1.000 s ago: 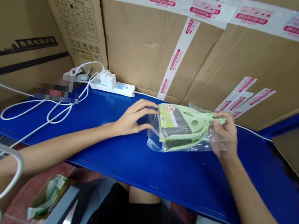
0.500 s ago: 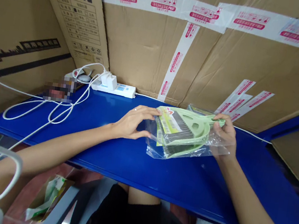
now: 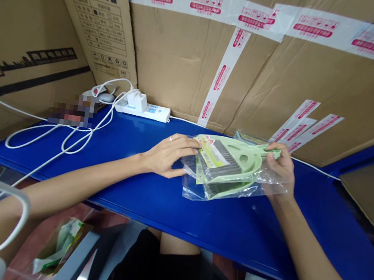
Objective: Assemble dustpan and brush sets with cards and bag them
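Observation:
A light green dustpan and brush set [image 3: 245,159] is sealed in a clear plastic bag [image 3: 196,192], held above the blue table. Dark bristles and a yellow-green label [image 3: 215,153] show through the plastic. My right hand [image 3: 284,167] is closed around the handles at the right end, through the bag. At the bristle end, my left hand [image 3: 171,154] has its fingers bent over the bag's left edge, thumb lower down against the plastic. A ring sits on one left finger. Behind the set, part of another clear packet [image 3: 243,137] lies by the cardboard.
Tall cardboard boxes [image 3: 183,65] wall in the back and left of the blue table [image 3: 150,200]. A white power strip [image 3: 152,112] with a plug stands at the back. White cables [image 3: 68,142] loop across the left side, near a blurred-out object [image 3: 72,112].
My left hand has shifted slightly; its fingers are more bent and its thumb is nearer the bag's edge. The right hand and the set have barely moved.

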{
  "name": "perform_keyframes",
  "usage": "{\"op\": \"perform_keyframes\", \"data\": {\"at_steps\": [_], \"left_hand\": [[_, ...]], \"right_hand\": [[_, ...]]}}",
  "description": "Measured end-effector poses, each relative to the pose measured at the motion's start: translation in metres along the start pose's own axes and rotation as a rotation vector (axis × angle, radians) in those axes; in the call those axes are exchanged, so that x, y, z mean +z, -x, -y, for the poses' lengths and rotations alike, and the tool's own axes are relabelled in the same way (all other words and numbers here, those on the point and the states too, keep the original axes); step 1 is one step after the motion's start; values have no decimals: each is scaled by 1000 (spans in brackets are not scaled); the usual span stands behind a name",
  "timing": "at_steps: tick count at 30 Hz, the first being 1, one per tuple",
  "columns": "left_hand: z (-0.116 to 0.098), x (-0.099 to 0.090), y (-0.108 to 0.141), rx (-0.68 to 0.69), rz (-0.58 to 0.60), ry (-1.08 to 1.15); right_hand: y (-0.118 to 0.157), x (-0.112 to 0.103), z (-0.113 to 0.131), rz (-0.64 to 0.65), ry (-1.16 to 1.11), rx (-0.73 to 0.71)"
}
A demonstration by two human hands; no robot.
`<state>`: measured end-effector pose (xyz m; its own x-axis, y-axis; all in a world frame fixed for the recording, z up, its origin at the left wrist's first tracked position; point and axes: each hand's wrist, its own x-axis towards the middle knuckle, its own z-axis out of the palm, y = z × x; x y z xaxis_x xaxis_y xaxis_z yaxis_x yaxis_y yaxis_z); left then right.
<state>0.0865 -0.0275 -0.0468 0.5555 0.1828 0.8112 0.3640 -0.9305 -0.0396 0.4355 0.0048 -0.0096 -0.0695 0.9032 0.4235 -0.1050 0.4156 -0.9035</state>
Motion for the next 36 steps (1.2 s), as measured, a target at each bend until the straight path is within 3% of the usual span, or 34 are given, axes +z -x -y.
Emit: {"op": "perform_keyframes", "data": {"at_steps": [8, 14, 17, 22, 26, 28, 31, 33, 36], "left_hand": [[-5, 1, 5, -105, 57, -97], [-6, -4, 0, 84, -49, -200], [-5, -5, -1, 84, -112, -248], [17, -13, 4, 33, -185, -377], [47, -28, 13, -143, -260, -513], [58, -35, 17, -202, -338, -538], [60, -38, 16, -177, -402, -546], [52, -36, 12, -128, -363, -534], [35, -30, 4, -6, -198, -471]], "right_hand": [[11, 16, -2, 107, -66, 60], [7, 11, 4, 26, -74, 60], [4, 8, 6, 12, -93, 52], [-2, -2, 9, -20, -89, -60], [-6, -9, 10, -47, -100, -65], [-4, -7, 8, -10, -91, -40], [2, 6, 0, 91, -59, 0], [7, 16, -8, 165, -38, 16], [12, 25, -18, 268, -24, 39]]}}
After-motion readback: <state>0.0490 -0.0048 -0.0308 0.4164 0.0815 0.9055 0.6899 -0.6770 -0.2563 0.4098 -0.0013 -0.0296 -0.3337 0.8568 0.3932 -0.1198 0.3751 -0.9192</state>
